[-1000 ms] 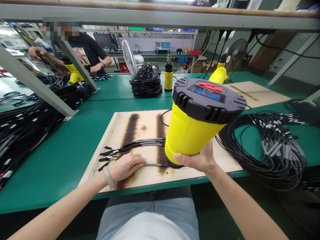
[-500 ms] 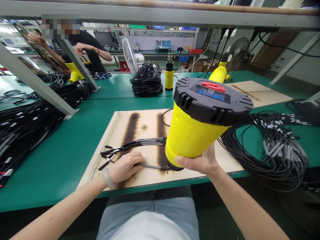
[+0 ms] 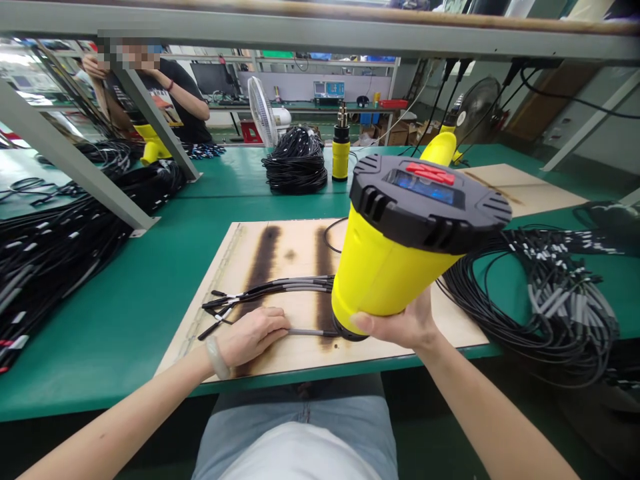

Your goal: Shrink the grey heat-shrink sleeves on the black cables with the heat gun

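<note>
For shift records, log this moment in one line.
left hand: holding gray cable; right hand: gripping heat gun; surface: scorched wooden board

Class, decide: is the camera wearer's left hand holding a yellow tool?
No, the right hand grips the yellow tool, while the left hand holds a grey cable.

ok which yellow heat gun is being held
The nearest heat gun, in the right hand; the others, like the upright one beside the black cable coil, sit farther back, unheld.

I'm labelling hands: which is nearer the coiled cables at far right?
Right. The right hand, gripping the yellow tool, is left of the coiled cables; the left hand, farther left.
</note>
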`<state>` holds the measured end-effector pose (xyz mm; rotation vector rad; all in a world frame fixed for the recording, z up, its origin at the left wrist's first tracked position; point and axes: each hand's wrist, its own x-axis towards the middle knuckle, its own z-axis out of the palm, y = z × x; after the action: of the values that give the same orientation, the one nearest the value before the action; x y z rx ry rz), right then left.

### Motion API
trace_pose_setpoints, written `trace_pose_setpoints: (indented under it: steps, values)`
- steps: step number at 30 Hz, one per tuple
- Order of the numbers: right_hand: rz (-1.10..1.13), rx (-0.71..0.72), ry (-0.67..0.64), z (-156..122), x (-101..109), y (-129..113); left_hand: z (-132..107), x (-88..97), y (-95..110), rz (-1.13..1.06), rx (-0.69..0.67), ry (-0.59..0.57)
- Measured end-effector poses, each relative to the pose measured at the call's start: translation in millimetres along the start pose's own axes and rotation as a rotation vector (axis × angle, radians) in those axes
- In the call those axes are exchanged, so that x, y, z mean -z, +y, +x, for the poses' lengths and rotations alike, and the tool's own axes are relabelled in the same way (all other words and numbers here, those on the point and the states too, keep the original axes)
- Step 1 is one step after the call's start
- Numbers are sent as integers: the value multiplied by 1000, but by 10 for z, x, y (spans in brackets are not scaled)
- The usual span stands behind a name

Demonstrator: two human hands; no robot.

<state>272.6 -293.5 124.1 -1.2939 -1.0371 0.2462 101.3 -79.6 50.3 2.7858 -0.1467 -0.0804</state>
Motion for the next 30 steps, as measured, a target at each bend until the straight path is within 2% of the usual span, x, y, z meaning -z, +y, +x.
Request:
trace_pose_setpoints:
  steps: [11, 20, 30]
  values:
    - [13, -4, 4, -6, -17, 37, -12, -20, -24, -13, -1, 25]
    - [41, 67, -23, -24, 5, 48, -26, -41, -38, -8, 37, 15]
    - [67, 106, 27, -5, -2, 70, -13, -3, -21, 15, 8, 10]
